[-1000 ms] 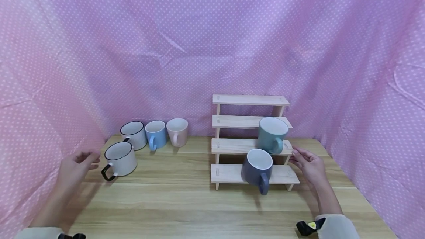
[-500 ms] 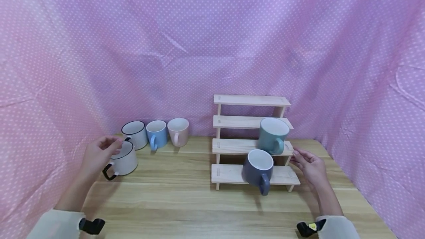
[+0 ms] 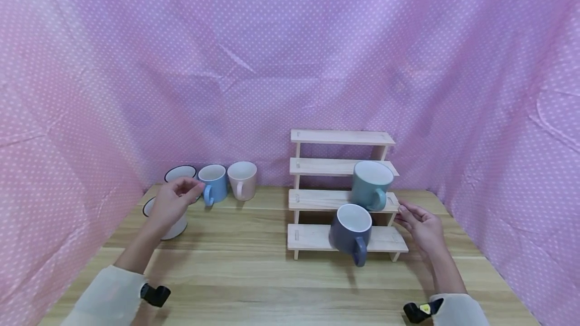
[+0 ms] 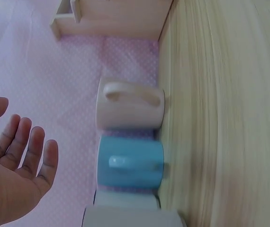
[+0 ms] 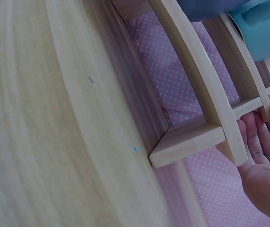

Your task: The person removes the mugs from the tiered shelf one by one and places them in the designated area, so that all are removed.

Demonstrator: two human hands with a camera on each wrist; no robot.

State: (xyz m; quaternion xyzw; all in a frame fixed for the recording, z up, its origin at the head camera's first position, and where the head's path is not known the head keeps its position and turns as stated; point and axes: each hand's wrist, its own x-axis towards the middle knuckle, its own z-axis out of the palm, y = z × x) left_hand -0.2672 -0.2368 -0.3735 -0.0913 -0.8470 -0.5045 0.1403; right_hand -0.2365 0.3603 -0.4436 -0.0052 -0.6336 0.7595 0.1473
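Observation:
My left hand (image 3: 173, 204) hovers over two white mugs with black rims, its fingers loosely bent and holding nothing. It partly hides the rear white mug (image 3: 180, 172) and the front white mug (image 3: 174, 229). Just right of its fingertips is a light blue mug (image 3: 214, 183), also seen in the left wrist view, apart from the hand (image 4: 19, 170). My right hand (image 3: 422, 229) grips the right end of a second-level shelf on a stepped wooden rack (image 3: 310, 237), thumb and fingers around the edge (image 5: 263, 111). A teal mug (image 3: 372, 185) and a dark grey-blue mug (image 3: 350, 230) stand on the rack.
A pale pink mug (image 3: 242, 181) stands right of the blue one, its handle facing front. The wooden table (image 3: 226, 275) meets a pink dotted cloth (image 3: 272, 64) behind and at the sides. The rack's top shelf (image 3: 342, 137) is its farthest step.
My left hand has moved right from the table's left side, across the white mugs, to beside the blue mug. My right hand has stayed at the rack; the mugs have not moved.

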